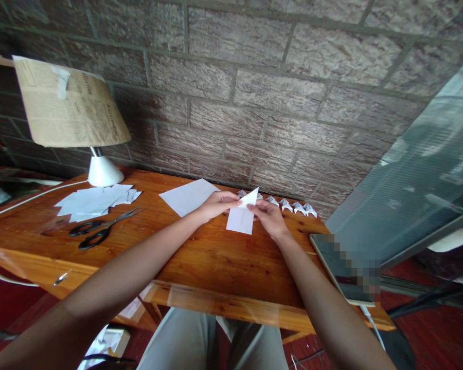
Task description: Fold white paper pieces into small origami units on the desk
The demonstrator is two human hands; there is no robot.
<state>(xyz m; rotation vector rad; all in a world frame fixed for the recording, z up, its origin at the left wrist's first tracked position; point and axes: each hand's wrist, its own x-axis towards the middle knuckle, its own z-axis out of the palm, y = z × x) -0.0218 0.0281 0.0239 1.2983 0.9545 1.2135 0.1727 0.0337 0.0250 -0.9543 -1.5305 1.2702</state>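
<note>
My left hand (pixel 217 204) and my right hand (pixel 269 216) both pinch a small folded piece of white paper (pixel 249 199), held above the wooden table. Its top comes to a slanting point, with creases showing across it. Just below my hands is a flat white paper square (pixel 240 221); whether it joins the folded piece or lies apart I cannot tell. Behind my fingers, several small folded paper shapes (pixel 286 205) stand in a row along the wall. A larger white sheet (pixel 191 196) lies flat to the left of my left hand.
Black-handled scissors (pixel 100 231) lie open on the table (pixel 216 267) at left, beside a pile of white paper pieces (pixel 94 200). A lamp (pixel 105 171) with a newspaper-print shade stands behind them. At the right edge rests a tablet (pixel 343 267) with a white cable (pixel 372 324).
</note>
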